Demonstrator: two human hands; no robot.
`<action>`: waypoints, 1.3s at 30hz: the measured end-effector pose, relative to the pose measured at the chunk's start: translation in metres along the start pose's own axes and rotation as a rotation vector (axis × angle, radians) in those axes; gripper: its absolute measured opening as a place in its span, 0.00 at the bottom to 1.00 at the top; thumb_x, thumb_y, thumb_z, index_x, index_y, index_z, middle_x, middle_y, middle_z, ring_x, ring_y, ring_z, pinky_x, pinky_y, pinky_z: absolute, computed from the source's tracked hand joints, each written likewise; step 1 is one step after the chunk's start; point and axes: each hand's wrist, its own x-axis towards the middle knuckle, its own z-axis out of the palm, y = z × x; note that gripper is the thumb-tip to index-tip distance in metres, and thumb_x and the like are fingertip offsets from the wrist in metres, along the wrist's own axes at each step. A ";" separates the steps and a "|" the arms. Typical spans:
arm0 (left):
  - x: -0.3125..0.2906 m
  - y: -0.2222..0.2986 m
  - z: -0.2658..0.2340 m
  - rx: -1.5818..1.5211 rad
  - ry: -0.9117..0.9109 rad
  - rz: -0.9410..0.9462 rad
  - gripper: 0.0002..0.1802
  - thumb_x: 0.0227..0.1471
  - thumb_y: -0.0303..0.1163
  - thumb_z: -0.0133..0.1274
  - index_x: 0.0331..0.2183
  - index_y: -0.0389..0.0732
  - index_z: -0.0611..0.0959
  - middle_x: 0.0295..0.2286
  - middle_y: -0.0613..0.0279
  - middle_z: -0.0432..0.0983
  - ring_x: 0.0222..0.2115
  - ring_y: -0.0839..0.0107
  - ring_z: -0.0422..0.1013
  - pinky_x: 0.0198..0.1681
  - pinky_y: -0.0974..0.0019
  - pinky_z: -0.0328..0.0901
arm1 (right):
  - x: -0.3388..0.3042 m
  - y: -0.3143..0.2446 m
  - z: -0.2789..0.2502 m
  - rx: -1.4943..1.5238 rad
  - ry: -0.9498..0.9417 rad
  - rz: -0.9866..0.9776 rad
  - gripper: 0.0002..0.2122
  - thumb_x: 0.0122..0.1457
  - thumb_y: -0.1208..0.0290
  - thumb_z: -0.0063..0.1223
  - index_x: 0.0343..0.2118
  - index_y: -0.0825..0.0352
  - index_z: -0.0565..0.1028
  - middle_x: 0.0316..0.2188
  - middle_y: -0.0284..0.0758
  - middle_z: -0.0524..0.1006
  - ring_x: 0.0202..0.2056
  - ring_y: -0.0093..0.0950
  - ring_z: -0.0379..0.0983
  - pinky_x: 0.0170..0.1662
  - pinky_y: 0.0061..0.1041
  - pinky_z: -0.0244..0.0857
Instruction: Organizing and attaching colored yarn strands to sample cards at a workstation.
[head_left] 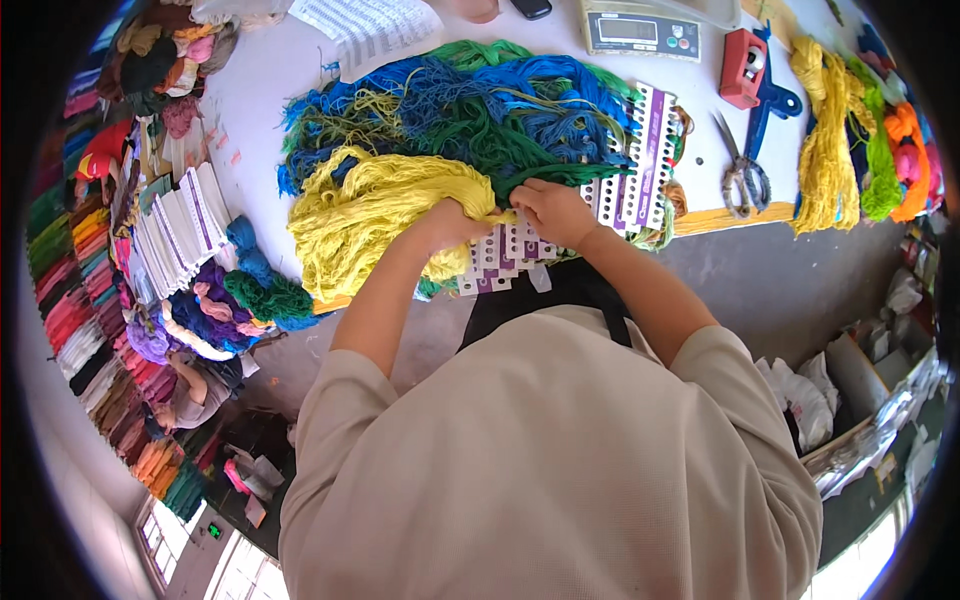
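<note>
My left hand (455, 226) is closed on a yellow thread skein (360, 205) near the table's front edge. Just to its right, my right hand (556, 212) has its fingers pinched together around the end of a yellow strand. Between and below both hands lie white-and-purple punched thread cards (508, 252), overlapping and partly hidden by my fingers. Behind the yellow skein spreads a big loose heap of blue and green thread (450, 110). More punched cards (650, 160) lie right of my right hand, with threads along their edge.
Scissors (743, 180), a red tape dispenser (742, 68) and a blue tool (775, 95) lie at the right. A digital scale (643, 35) and a printed sheet (370, 35) are at the back. Bright skeins (828, 140) hang at far right; a card stack (180, 235) stands left.
</note>
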 end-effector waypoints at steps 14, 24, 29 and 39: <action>-0.003 -0.012 0.005 -0.237 0.188 -0.041 0.30 0.38 0.37 0.69 0.43 0.32 0.78 0.38 0.56 0.77 0.37 0.70 0.72 0.40 0.65 0.68 | 0.003 -0.004 0.006 -0.051 0.060 0.012 0.02 0.56 0.71 0.50 0.31 0.58 0.71 0.28 0.33 0.74 0.29 0.38 0.75 0.30 0.38 0.68; -0.040 -0.043 -0.047 -0.260 0.368 0.060 0.24 0.46 0.38 0.66 0.44 0.38 0.79 0.38 0.61 0.77 0.34 0.75 0.70 0.38 0.69 0.66 | 0.010 -0.015 0.015 -0.155 0.078 0.087 0.01 0.55 0.68 0.51 0.30 0.55 0.72 0.27 0.31 0.75 0.28 0.37 0.75 0.28 0.39 0.68; -0.113 -0.045 -0.079 -1.052 0.077 0.706 0.20 0.58 0.47 0.51 0.43 0.42 0.82 0.52 0.54 0.68 0.43 0.65 0.68 0.34 0.67 0.64 | 0.008 -0.041 0.011 -0.068 0.134 0.167 0.03 0.56 0.73 0.50 0.33 0.59 0.73 0.30 0.37 0.75 0.30 0.41 0.75 0.31 0.40 0.67; -0.200 -0.025 -0.060 -1.186 -0.247 1.054 0.42 0.55 0.59 0.49 0.61 0.40 0.65 0.67 0.65 0.29 0.64 0.61 0.46 0.60 0.46 0.57 | 0.055 -0.265 -0.005 0.480 0.141 0.057 0.08 0.54 0.79 0.60 0.36 0.64 0.76 0.31 0.27 0.68 0.24 0.15 0.60 0.28 0.15 0.60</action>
